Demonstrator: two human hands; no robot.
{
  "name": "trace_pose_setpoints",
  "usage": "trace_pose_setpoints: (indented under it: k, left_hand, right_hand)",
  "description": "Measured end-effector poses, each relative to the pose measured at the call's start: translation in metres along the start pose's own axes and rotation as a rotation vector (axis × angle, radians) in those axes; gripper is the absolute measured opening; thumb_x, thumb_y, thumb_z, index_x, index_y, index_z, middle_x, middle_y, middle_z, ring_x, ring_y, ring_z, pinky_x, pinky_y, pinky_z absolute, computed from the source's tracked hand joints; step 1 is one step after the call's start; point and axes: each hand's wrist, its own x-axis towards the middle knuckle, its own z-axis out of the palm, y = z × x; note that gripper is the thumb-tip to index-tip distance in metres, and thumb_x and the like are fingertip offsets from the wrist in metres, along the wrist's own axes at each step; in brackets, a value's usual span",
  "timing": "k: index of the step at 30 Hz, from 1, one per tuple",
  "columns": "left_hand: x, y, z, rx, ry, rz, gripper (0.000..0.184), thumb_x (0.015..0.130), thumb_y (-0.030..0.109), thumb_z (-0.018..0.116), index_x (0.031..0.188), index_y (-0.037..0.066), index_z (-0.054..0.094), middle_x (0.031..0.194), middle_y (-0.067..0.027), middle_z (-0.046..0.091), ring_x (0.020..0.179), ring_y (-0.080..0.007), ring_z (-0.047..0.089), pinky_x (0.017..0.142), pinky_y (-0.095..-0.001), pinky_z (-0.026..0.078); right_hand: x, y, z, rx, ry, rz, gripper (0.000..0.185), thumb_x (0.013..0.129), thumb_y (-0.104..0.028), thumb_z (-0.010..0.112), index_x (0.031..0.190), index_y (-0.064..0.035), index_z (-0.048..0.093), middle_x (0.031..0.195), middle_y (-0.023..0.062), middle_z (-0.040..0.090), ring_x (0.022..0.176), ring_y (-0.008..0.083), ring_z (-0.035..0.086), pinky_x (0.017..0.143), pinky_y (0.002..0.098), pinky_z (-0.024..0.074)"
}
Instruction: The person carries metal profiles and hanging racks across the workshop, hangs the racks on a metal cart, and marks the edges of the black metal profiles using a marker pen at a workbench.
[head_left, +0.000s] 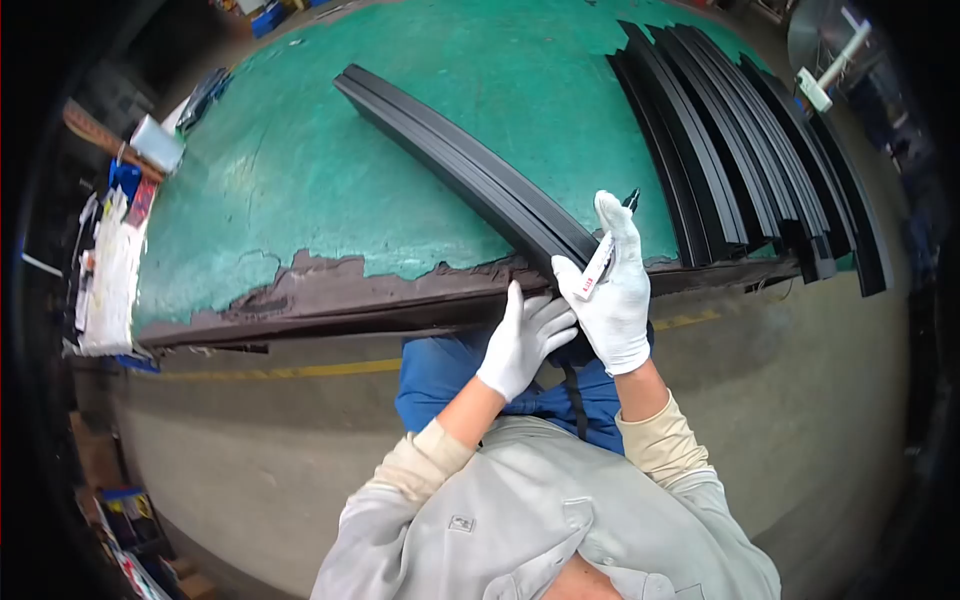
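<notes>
A long dark grey profile (pixel 470 160) lies slanted across the green table, its near end at the front edge by my hands. My right hand (pixel 620 305), in a white glove, holds a marker pen (pixel 597 268) with a white barrel, red print and a black end pointing up and away. The hand is beside the profile's near end and partly covers it. My left hand (pixel 522 343), also gloved, is just below the table edge near that end. Its thumb points up and its fingers are apart; whether it touches the profile I cannot tell.
Several similar black profiles (pixel 715 150) lie side by side on the right of the table (pixel 260 160), some overhanging the front edge. A white power strip (pixel 814 90) is beyond them. Papers (pixel 110 270) and a white container (pixel 157 143) are at the left edge.
</notes>
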Motion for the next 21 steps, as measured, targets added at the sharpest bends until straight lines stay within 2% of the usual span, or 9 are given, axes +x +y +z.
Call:
trace_pose_setpoints:
  k: [1, 4, 5, 10, 14, 17, 18, 20, 21]
  left_hand:
    - [0.008, -0.005, 0.0, -0.019, -0.008, 0.011, 0.06, 0.105, 0.041, 0.047, 0.147, 0.0, 0.036, 0.145, -0.0222, 0.047, 0.133, -0.0294, 0.047, 0.111, -0.0413, 0.039]
    - [0.029, -0.011, -0.006, 0.748, -0.346, 0.518, 0.066, 0.103, 0.045, 0.046, 0.15, 0.001, 0.031, 0.151, -0.0172, 0.041, 0.141, -0.0276, 0.038, 0.118, -0.041, 0.029]
    - [0.025, -0.007, 0.0, 0.748, -0.349, 0.524, 0.066, 0.103, 0.045, 0.046, 0.15, 0.001, 0.031, 0.151, -0.0172, 0.041, 0.141, -0.0276, 0.038, 0.118, -0.041, 0.029]
    - [0.008, 0.005, 0.028, 0.266, -0.306, 0.418, 0.063, 0.1, 0.05, 0.051, 0.141, 0.004, 0.042, 0.138, -0.0119, 0.051, 0.126, -0.025, 0.049, 0.107, -0.0393, 0.04]
    - [-0.016, 0.039, 0.046, -0.089, -0.259, 0.336, 0.06, 0.097, 0.054, 0.056, 0.134, 0.007, 0.05, 0.127, -0.0076, 0.059, 0.114, -0.0229, 0.058, 0.097, -0.038, 0.049]
    - [-0.024, 0.056, 0.068, -0.249, -0.244, 0.294, 0.06, 0.095, 0.055, 0.058, 0.131, 0.008, 0.054, 0.121, -0.0055, 0.063, 0.108, -0.0218, 0.063, 0.093, -0.0374, 0.053]
    - [-0.024, 0.065, 0.075, -0.32, -0.338, 0.249, 0.061, 0.092, 0.055, 0.063, 0.125, 0.005, 0.054, 0.109, -0.006, 0.062, 0.098, -0.0208, 0.062, 0.086, -0.0356, 0.053]
    - [-0.027, 0.081, 0.092, -0.454, -0.519, 0.149, 0.065, 0.085, 0.055, 0.073, 0.114, 0.0, 0.055, 0.084, -0.007, 0.059, 0.077, -0.0188, 0.061, 0.074, -0.032, 0.054]
    - [-0.033, 0.089, 0.104, -0.432, -0.532, 0.149, 0.065, 0.085, 0.055, 0.073, 0.114, 0.0, 0.055, 0.084, -0.007, 0.059, 0.077, -0.0188, 0.061, 0.074, -0.032, 0.054]
  right_hand:
    - [-0.003, -0.004, 0.0, 0.016, 0.005, 0.023, 0.082, 0.077, 0.009, 0.074, 0.149, -0.0021, 0.035, 0.149, 0.0135, 0.045, 0.137, 0.0271, 0.048, 0.112, 0.0388, 0.0403]
    - [-0.01, -0.019, 0.018, 0.213, -0.027, 0.085, 0.08, 0.078, 0.011, 0.072, 0.148, -0.0026, 0.036, 0.15, 0.013, 0.045, 0.136, 0.0262, 0.048, 0.111, 0.0377, 0.0416]
    - [-0.011, -0.024, 0.026, 0.318, -0.032, 0.122, 0.079, 0.079, 0.011, 0.071, 0.148, -0.0029, 0.037, 0.15, 0.0128, 0.044, 0.136, 0.0258, 0.048, 0.111, 0.0372, 0.0422]
    - [-0.013, -0.047, 0.038, 0.219, -0.162, -0.002, 0.071, 0.081, 0.013, 0.067, 0.145, -0.0034, 0.041, 0.151, 0.0144, 0.042, 0.133, 0.0271, 0.051, 0.106, 0.035, 0.0475]
    - [0.013, -0.069, 0.041, 0.517, -0.113, 0.252, 0.061, 0.085, 0.012, 0.064, 0.141, -0.0014, 0.044, 0.15, 0.016, 0.042, 0.132, 0.0287, 0.052, 0.102, 0.0354, 0.0512]
    - [0.03, -0.073, 0.029, 0.524, -0.03, 0.209, 0.048, 0.094, -0.002, 0.062, 0.139, 0.0014, 0.044, 0.14, 0.0181, 0.051, 0.123, 0.0282, 0.059, 0.098, 0.0379, 0.0542]
    - [0.036, -0.084, 0.019, 0.529, -0.026, 0.19, 0.048, 0.094, -0.002, 0.062, 0.139, 0.0014, 0.044, 0.14, 0.0181, 0.051, 0.123, 0.0282, 0.059, 0.098, 0.0379, 0.0542]
    - [0.037, -0.11, -0.004, 0.715, 0.124, 0.242, 0.044, 0.101, -0.021, 0.056, 0.136, 0.0046, 0.046, 0.124, 0.0185, 0.061, 0.113, 0.0301, 0.065, 0.096, 0.0424, 0.0547]
    - [0.036, -0.107, -0.014, 0.728, 0.132, 0.221, 0.044, 0.101, -0.021, 0.056, 0.136, 0.0046, 0.046, 0.124, 0.0185, 0.061, 0.113, 0.0301, 0.065, 0.096, 0.0424, 0.0547]
